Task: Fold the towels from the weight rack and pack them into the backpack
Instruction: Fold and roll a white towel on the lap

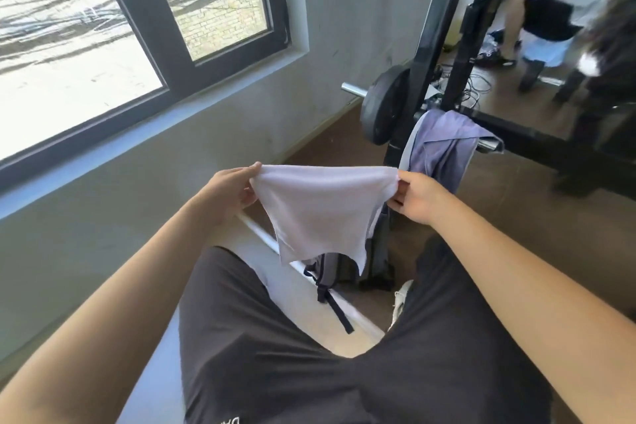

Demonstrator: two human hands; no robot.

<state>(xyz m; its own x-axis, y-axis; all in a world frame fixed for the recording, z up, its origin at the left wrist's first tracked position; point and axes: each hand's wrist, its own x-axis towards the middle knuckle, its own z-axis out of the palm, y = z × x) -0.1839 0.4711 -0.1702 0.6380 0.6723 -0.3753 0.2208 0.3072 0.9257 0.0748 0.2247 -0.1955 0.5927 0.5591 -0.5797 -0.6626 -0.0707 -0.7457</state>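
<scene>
A white towel (323,210) hangs stretched in the air in front of me. My left hand (230,193) pinches its upper left corner and my right hand (418,198) pinches its upper right corner. Behind the towel, on the floor, a grey backpack (377,262) with dark straps stands partly hidden. A purple towel (444,144) is draped over a bar of the black weight rack (457,55) to the upper right.
I sit with my legs in dark shorts over a bench (303,293). A weight plate (385,107) hangs on the rack. A grey wall with a window is on the left. A mirror (550,45) on the right reflects people and cables.
</scene>
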